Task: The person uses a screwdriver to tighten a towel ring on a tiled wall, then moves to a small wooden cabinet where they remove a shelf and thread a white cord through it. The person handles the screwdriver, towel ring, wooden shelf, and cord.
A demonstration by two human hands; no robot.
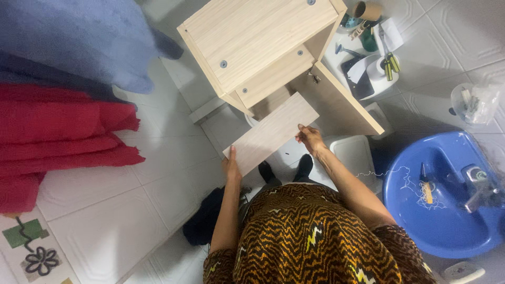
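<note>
I hold a flat light-wood panel (pixel 273 131) between both hands, level and just below a pale wooden cabinet (pixel 263 42) that stands in front of me. My left hand (pixel 230 165) grips the panel's near left corner. My right hand (pixel 310 138) pinches its right edge. The cabinet has round screw caps on its top boards and an open side panel (pixel 342 102) hanging to the right. My patterned brown and orange dress (pixel 315 236) fills the bottom of the view.
A blue washbasin (pixel 442 194) with a tap is at the right. Tools, tape rolls and papers (pixel 373 52) lie behind the cabinet. Red and blue towels (pixel 63 105) hang at the left. A clear bag (pixel 473 102) rests on white tiles.
</note>
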